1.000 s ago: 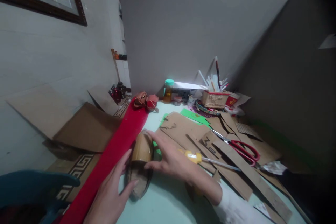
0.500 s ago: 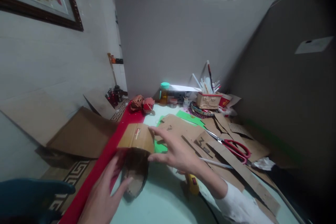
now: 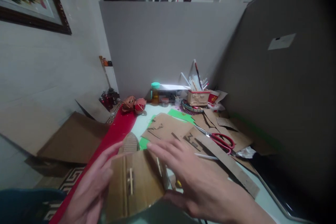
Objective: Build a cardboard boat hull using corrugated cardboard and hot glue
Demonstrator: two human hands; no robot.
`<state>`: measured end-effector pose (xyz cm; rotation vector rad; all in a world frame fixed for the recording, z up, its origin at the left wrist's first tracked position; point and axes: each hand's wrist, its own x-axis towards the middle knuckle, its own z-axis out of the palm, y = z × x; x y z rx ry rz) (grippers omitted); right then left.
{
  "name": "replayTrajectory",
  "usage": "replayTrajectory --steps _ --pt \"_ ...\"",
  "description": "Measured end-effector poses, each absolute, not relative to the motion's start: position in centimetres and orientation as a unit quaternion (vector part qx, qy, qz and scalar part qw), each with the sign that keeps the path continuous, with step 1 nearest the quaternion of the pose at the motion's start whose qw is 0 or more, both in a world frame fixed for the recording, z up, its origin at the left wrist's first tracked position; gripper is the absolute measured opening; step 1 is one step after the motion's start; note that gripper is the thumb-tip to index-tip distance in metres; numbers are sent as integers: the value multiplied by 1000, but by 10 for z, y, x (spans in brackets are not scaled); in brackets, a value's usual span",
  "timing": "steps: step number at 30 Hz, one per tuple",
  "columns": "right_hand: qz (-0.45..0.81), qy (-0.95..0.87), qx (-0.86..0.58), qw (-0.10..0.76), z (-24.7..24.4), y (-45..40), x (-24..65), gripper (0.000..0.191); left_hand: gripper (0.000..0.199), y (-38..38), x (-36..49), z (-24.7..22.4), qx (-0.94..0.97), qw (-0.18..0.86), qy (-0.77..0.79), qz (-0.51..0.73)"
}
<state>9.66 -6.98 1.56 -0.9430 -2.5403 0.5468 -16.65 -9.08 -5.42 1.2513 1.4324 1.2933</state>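
A cardboard slipper is between my hands near the front of the table. Its curved upper, with a small pale stick set in a slot, faces me, and the rounded, ridged end of its sole points away. My left hand lies along its left side, with fingers against the cardboard. My right hand grips the right side, fingertips at the far edge and thumb by the near edge. Behind my right hand a bit of a yellow tool shows; the rest is hidden.
Red-handled scissors lie on flat cardboard pieces to the right. A dark, shiny flat object is at the right edge. Behind stand a green-lidded bottle and a pen box. A red cloth runs along the left.
The slipper has come nearer and turned, so its sole end now points away instead of towards me. Both hands have closed in on its sides. The view has shifted to the right.
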Motion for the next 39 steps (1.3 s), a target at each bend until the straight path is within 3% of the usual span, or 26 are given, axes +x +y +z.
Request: replayTrajectory --steps 2,4,6,9,12,15,18,20,23,27,32,39 --pt "156 -916 -333 162 23 -78 100 92 56 -86 -161 -49 563 353 567 487" --pt "117 -923 -339 139 28 -82 104 91 52 -80 -155 -44 637 209 579 464" --pt "74 -924 -351 130 28 -84 105 86 44 -74 -145 -37 673 143 567 453" --pt "6 -921 -357 154 17 -86 102 69 31 -70 -122 -26 709 170 526 437" --pt "-19 -914 -326 239 -2 -91 102 52 24 -68 -104 -20 728 246 497 403" --pt "2 -890 -307 338 -20 -96 120 50 23 -65 -96 -17 719 339 477 376" --pt "117 -865 -304 381 -30 -103 156 84 24 -62 -90 -13 688 413 469 369" --pt "228 -800 -368 416 -35 -109 179 93 28 -63 -81 -11 653 453 475 378" --pt "413 -667 -445 432 -42 -117 192 81 32 -66 -66 -10 606 489 486 397" --pt "552 -572 -388 467 -51 -116 178 57 28 -62 -57 -16 610 486 495 382" --pt "658 -495 -249 510 -68 -98 160 45 31 -49 -66 -22 655 484 481 325" --pt "694 -448 -232 514 -82 -87 145 49 33 -52 -61 -18 610 489 509 359"
